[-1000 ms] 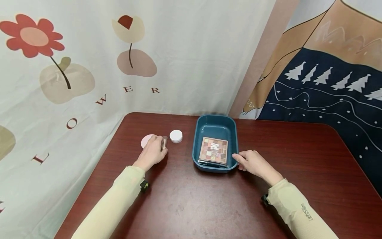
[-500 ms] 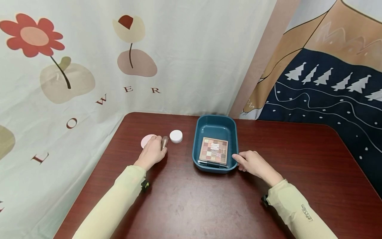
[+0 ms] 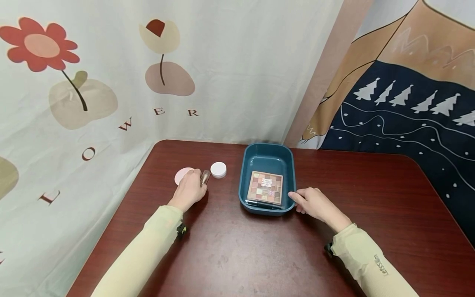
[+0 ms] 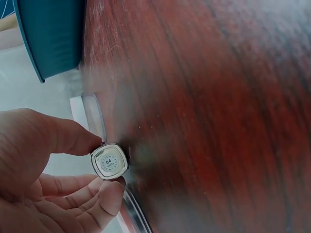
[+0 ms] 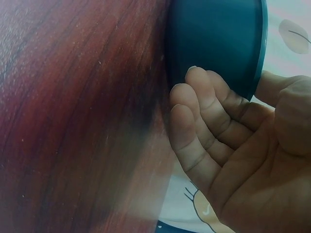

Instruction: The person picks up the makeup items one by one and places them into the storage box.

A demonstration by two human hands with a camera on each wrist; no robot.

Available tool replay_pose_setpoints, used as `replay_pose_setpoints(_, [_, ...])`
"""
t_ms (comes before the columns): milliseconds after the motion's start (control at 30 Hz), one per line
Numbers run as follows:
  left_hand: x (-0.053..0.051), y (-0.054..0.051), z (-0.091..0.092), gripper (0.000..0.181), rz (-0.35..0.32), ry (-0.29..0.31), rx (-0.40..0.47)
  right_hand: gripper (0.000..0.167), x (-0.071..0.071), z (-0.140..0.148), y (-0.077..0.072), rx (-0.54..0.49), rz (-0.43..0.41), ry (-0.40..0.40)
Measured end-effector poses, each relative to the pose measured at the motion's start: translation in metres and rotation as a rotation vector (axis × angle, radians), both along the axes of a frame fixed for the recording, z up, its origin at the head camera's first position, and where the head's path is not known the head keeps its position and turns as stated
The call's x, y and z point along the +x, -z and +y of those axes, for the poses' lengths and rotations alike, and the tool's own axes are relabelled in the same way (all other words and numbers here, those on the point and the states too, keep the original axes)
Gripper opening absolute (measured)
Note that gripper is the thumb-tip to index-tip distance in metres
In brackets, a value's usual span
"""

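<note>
My left hand (image 3: 188, 190) pinches a small lipstick (image 4: 110, 162) between thumb and fingers, low at the table. In the left wrist view its squarish end faces the camera, with a round label marked 04; the head view shows its brownish far end sticking out past my fingers. Beside that hand lies a round pink item (image 3: 182, 175), partly covered by it. My right hand (image 3: 315, 202) grips the right rim of a blue tray (image 3: 241, 173), thumb over the edge and fingers against the outer wall. In the tray are an eyeshadow palette (image 3: 265, 187) and a dark pen-like stick (image 3: 264, 204).
A white round jar (image 3: 218, 169) stands between the left hand and the tray. The reddish-brown table (image 3: 237, 255) reaches back to a printed curtain (image 3: 237, 74) along its far edge.
The lipstick's far end has swung a little to the right in my left hand, which has shifted only slightly. My right hand and the tray stay put.
</note>
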State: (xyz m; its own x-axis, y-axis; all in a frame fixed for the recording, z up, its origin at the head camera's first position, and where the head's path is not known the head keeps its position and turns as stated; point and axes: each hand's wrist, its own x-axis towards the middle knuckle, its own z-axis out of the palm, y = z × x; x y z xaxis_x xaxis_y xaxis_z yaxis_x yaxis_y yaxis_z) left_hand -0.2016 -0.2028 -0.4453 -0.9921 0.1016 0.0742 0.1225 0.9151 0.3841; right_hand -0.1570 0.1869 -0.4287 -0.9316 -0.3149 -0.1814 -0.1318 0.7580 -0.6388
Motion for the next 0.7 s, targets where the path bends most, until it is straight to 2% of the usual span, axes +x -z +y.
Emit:
replay_pose_setpoints(233, [0.0015,-0.0004,0.0008,0.015,-0.003,-0.011,-0.006,0.036,0.0004,-0.0004,0.0004,0.003,0.000,0.009])
replay_pose_setpoints(500, [0.0058,-0.0009,0.0018,0.014,0.054,0.000,-0.006,0.036,0.0008,-0.0004,0.0014,0.004,-0.001,0.007])
replay_pose_setpoints(700, [0.0101,-0.0054,0.0042,0.013,0.102,0.010,0.014,0.036,0.0007,-0.0006,0.0003,0.011,-0.004,0.004])
